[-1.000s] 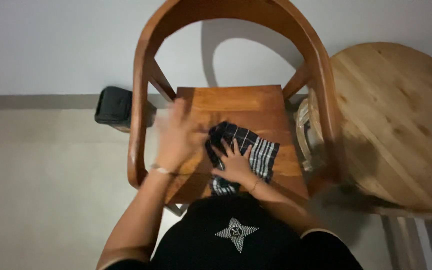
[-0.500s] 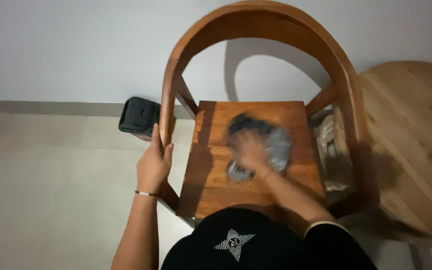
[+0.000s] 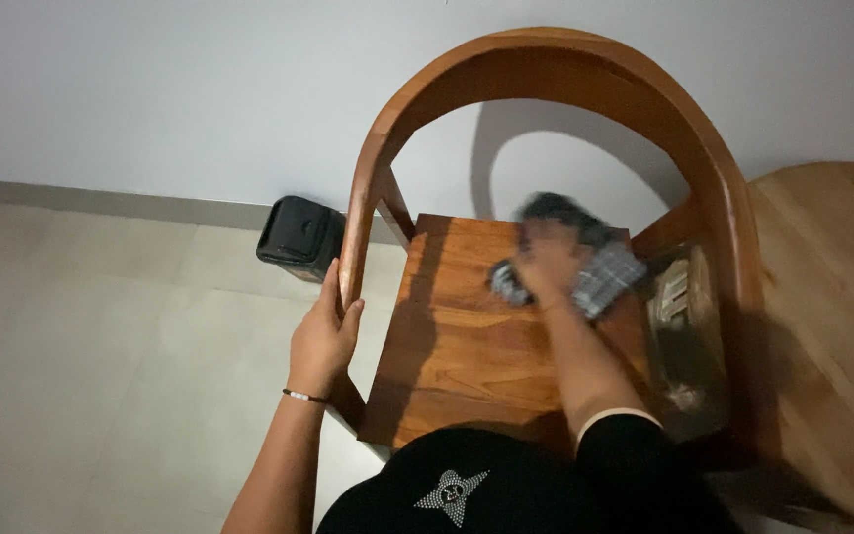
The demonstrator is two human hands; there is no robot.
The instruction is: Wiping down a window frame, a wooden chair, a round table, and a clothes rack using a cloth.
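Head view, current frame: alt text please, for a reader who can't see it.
Seen from above, a person's right hand presses a dark checked cloth, motion-blurred, on the wooden chair seat, while the left hand grips the chair's curved armrest. A small black bin stands by the wall and a round wooden table is at right.

No packages, labels, signs or screens in view

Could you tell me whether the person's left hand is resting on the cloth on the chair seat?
No, the left hand grips the chair arm, while the right hand presses the cloth.
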